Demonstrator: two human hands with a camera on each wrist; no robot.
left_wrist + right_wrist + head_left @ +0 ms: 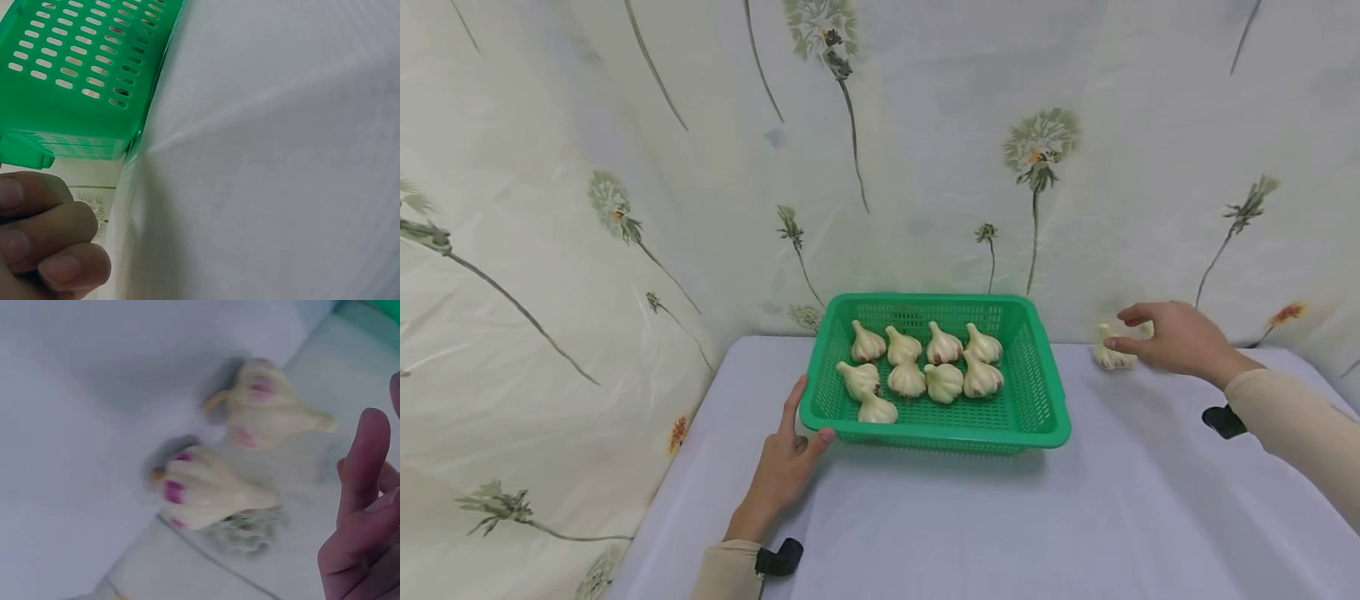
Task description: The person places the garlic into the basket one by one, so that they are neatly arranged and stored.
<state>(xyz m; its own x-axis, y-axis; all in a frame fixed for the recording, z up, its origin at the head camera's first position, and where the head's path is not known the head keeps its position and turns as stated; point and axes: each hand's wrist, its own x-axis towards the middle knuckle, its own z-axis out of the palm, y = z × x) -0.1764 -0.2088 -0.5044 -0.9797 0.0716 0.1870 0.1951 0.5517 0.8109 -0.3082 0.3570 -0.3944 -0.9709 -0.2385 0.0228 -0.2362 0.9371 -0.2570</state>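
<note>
A green plastic basket [925, 435] holds several garlic bulbs [944, 382] in loose rows. My left hand [781, 471] is at its front left corner, index finger along the left side and thumb by the front rim. In the left wrist view the other fingers [69, 234] curl loosely, apart from the basket [75, 119]. My right hand [1180, 340] hovers at the far right with thumb and fingers spread, holding nothing. Near it are two garlic bulbs, one [209, 487] beside the other [269, 406]; the hand partly hides them in the head view.
A white cloth [925, 533] covers the table. Behind and to the left rises a pale curtain [925, 167] printed with dandelions, close against the table's back edge. The basket stands near that edge.
</note>
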